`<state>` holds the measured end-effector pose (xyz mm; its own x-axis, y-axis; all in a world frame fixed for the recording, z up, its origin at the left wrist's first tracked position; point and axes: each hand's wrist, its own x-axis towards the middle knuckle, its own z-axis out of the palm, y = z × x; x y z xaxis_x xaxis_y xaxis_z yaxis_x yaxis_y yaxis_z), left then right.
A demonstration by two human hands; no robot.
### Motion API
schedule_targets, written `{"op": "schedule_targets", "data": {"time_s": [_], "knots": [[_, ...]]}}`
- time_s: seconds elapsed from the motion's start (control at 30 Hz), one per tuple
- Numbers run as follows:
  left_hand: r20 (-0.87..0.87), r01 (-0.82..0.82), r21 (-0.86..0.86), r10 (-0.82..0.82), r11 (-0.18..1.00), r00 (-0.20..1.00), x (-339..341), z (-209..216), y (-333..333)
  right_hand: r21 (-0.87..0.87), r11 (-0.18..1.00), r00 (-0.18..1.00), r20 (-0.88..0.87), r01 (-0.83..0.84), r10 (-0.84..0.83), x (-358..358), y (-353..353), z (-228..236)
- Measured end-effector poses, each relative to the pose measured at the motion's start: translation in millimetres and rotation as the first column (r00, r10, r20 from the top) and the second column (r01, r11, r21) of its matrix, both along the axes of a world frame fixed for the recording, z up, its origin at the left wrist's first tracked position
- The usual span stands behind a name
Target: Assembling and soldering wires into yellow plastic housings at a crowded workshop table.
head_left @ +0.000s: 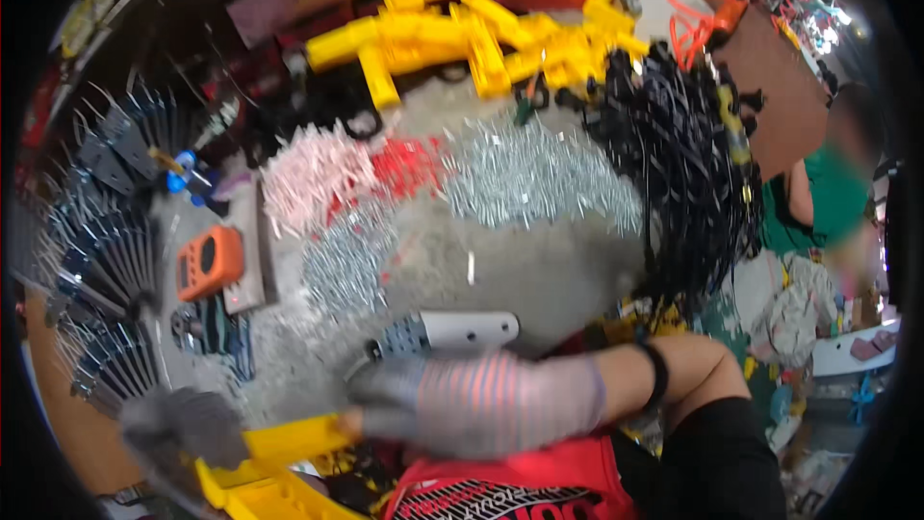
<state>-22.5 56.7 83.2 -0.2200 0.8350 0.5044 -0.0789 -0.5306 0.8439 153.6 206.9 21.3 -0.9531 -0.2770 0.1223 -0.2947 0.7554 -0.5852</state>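
Observation:
My left hand (183, 431), in a dark grey glove, is closed at the end of a yellow plastic part (298, 438) at the lower left, though motion blurs its fingers. My right hand (481, 400) wears a grey glove with pink and blue stripes and reaches across in front of my body. Its smeared fingertips meet the right end of the yellow part; their grip is unclear. Just beyond this hand lies a white strip with holes (472, 328), joined to or overlapping a dark perforated bracket (399, 335). More yellow plastic (269, 499) shows below.
Silver screws or pins (539, 173), pale pink pieces (322, 178) and red pieces (409, 169) lie heaped on the table. Yellow parts (433, 34) are piled behind. Black straps (688, 164) hang at right, dark metal brackets (115, 250) stand left, near an orange device (210, 262). Someone in green (833, 193) is at right.

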Motion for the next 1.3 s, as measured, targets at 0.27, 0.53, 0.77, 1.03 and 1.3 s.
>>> {"op": "schedule_targets", "data": {"time_s": [0.27, 0.53, 0.77, 1.03, 1.3], "knots": [[-0.966, -0.830, 0.230, 0.224, 0.508, -0.130, 34.8, -96.4, -88.3, 0.058, 0.563, 0.555, 0.111, 0.824, -0.824, 63.6, 132.1, -17.3], [-0.726, -0.914, 0.113, 0.660, 0.390, 0.192, 51.1, -121.0, -77.4, 0.203, 0.574, 0.597, -0.072, 0.793, -0.799, 43.7, 132.5, -44.1], [-0.713, -0.909, 0.169, 0.684, 0.381, 0.155, 48.7, -129.3, -77.8, 0.240, 0.612, 0.637, -0.036, 0.753, -0.770, 56.1, 133.6, -51.0], [-0.673, -0.946, 0.162, 0.733, 0.280, 0.101, 56.3, -133.3, -70.2, 0.318, 0.652, 0.702, -0.067, 0.689, -0.709, 51.3, 131.2, -39.6], [-0.663, -0.949, 0.188, 0.745, 0.253, 0.067, 56.0, -141.3, -73.7, 0.243, 0.630, 0.667, -0.117, 0.737, -0.736, 55.5, 138.6, -19.9]]}}
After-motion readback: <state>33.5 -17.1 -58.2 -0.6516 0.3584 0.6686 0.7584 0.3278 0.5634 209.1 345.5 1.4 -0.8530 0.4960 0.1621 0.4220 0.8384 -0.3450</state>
